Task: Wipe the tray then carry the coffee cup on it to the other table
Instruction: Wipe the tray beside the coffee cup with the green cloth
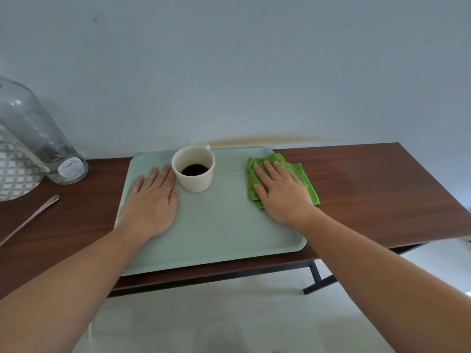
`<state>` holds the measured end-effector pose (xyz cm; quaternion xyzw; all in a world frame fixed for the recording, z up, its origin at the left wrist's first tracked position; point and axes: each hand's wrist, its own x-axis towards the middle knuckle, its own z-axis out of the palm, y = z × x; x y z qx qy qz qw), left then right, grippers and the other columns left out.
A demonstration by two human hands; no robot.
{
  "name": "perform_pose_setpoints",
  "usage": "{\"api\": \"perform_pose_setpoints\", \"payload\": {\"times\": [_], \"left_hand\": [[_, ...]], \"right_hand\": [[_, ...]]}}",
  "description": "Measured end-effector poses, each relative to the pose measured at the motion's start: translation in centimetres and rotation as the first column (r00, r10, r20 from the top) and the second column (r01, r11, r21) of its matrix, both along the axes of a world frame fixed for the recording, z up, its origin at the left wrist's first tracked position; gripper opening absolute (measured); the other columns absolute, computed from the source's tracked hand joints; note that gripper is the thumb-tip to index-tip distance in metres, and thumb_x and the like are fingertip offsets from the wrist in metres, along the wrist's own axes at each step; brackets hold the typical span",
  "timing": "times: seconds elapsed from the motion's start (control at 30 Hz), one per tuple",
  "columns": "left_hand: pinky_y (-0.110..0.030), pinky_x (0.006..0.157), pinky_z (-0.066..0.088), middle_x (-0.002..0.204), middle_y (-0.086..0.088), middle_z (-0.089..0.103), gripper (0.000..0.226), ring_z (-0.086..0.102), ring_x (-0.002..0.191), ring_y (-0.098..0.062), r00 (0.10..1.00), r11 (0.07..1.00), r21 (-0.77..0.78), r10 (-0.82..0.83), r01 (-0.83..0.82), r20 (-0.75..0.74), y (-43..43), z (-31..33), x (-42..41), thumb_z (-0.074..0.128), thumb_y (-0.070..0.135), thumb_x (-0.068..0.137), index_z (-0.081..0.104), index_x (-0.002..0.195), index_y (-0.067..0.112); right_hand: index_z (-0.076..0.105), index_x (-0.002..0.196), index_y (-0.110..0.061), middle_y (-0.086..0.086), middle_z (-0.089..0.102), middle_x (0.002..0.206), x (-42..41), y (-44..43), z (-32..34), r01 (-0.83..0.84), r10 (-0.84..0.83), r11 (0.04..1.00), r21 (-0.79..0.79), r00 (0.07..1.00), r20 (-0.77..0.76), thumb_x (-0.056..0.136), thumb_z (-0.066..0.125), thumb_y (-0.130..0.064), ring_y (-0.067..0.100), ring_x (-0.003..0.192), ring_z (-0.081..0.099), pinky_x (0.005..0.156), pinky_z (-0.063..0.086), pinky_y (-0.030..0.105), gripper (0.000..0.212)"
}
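Note:
A pale green tray lies on a brown wooden table. A white cup with dark coffee in it stands on the tray's far left part, its handle pointing toward the wall. My left hand rests flat on the tray just left of the cup, fingers close to the cup's side. My right hand presses flat on a folded green cloth at the tray's far right edge. Part of the cloth hangs over the rim onto the table.
A large clear glass bottle stands at the far left by the wall, beside a patterned white object. A metal utensil handle lies on the table's left. The table's front edge sits just under the tray; floor lies below.

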<state>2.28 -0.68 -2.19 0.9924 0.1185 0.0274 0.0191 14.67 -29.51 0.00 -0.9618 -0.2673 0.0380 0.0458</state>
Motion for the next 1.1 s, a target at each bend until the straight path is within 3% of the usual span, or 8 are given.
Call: {"api": "perform_pose_setpoints", "payload": {"times": [0.17,0.53,0.6,0.7,0.8,0.9,1.0,1.1], "left_hand": [[-0.041,0.121,0.005,0.164,0.005,0.01,0.065,0.003,0.15,-0.014,1.0,1.0,-0.001,0.005,-0.005,-0.003,-0.2,0.3,-0.1,0.006,0.042,0.096,0.013,0.156,0.019],[-0.04,0.12,0.014,0.16,-0.007,0.026,0.056,0.019,0.148,-0.019,0.998,0.994,-0.107,0.039,-0.034,0.047,-1.2,1.6,-1.2,0.026,0.027,0.099,0.026,0.152,0.009],[-0.04,0.12,0.016,0.16,-0.01,0.026,0.055,0.02,0.148,-0.022,0.998,0.987,-0.157,0.045,-0.038,0.047,-1.6,2.0,-2.0,0.03,0.024,0.1,0.026,0.152,0.005],[-0.039,0.119,0.02,0.159,-0.014,0.027,0.057,0.023,0.146,-0.026,0.995,0.971,-0.231,0.076,-0.061,0.059,-2.2,2.6,-4.4,0.039,0.022,0.098,0.029,0.15,0.002],[-0.042,0.115,0.028,0.158,-0.015,0.026,0.065,0.026,0.144,-0.028,0.964,0.95,-0.21,0.252,-0.23,0.081,-2.8,2.9,-7.4,0.044,0.028,0.093,0.027,0.149,0.002],[-0.047,0.104,0.036,0.151,-0.018,0.033,0.072,0.035,0.132,-0.036,0.891,0.867,-0.234,0.454,-0.439,0.011,-3.3,3.1,-9.2,0.043,0.033,0.09,0.019,0.15,0.002],[-0.049,0.094,0.04,0.133,-0.021,0.04,0.072,0.04,0.121,-0.039,0.84,0.787,-0.338,0.542,-0.515,-0.019,-2.9,3.0,-9.2,0.045,0.034,0.092,0.018,0.15,0.002],[-0.046,0.078,0.043,0.112,-0.017,0.049,0.047,0.051,0.092,-0.034,0.8,0.722,-0.421,0.6,-0.55,-0.017,-1.9,3.1,-8.9,0.047,0.036,0.092,0.043,0.127,0.004]], "right_hand": [[0.007,0.158,-0.036,-0.003,0.006,0.167,1.8,-3.7,-0.3,0.071,-0.049,0.983,0.17,0.991,-0.125,0.102,0.021,-0.05,0.014,0.152,0.006,0.12,0.004,0.031,0.059],[0.007,0.159,-0.026,0.004,0.003,0.167,5.1,-6.2,0.2,0.221,-0.217,0.975,0.013,0.966,-0.139,0.105,0.02,-0.039,0.025,0.152,-0.001,0.122,0.004,0.045,0.058],[0.016,0.158,-0.023,0.007,0.012,0.166,3.0,-5.3,1.3,0.23,-0.216,0.96,0.161,0.971,-0.098,0.105,0.026,-0.037,0.028,0.152,0.007,0.122,0.009,0.046,0.057],[0.041,0.148,-0.013,0.012,0.05,0.147,-2.1,-4.2,2.7,0.283,-0.3,0.849,0.445,0.953,-0.034,0.1,0.042,-0.037,0.032,0.133,0.044,0.109,0.035,0.047,0.054],[0.052,0.133,-0.012,0.009,0.061,0.124,-7.5,-3.5,2.5,0.368,-0.389,0.813,0.452,0.92,-0.048,0.092,0.053,-0.043,0.031,0.114,0.052,0.097,0.041,0.047,0.051],[0.05,0.128,-0.013,0.009,0.055,0.119,-10.2,-2.9,2.0,0.488,-0.459,0.803,0.343,0.873,-0.167,0.087,0.056,-0.05,0.032,0.111,0.048,0.095,0.037,0.047,0.056],[0.049,0.127,-0.007,0.012,0.053,0.118,-10.0,-2.4,2.0,0.542,-0.488,0.782,0.309,0.84,-0.236,0.085,0.06,-0.052,0.035,0.112,0.049,0.096,0.037,0.045,0.062],[0.049,0.114,-0.006,0.011,0.055,0.112,-9.1,-2.0,2.5,0.589,-0.502,0.745,0.314,0.805,-0.316,0.084,0.062,-0.051,0.035,0.103,0.055,0.09,0.045,0.045,0.056]]}}
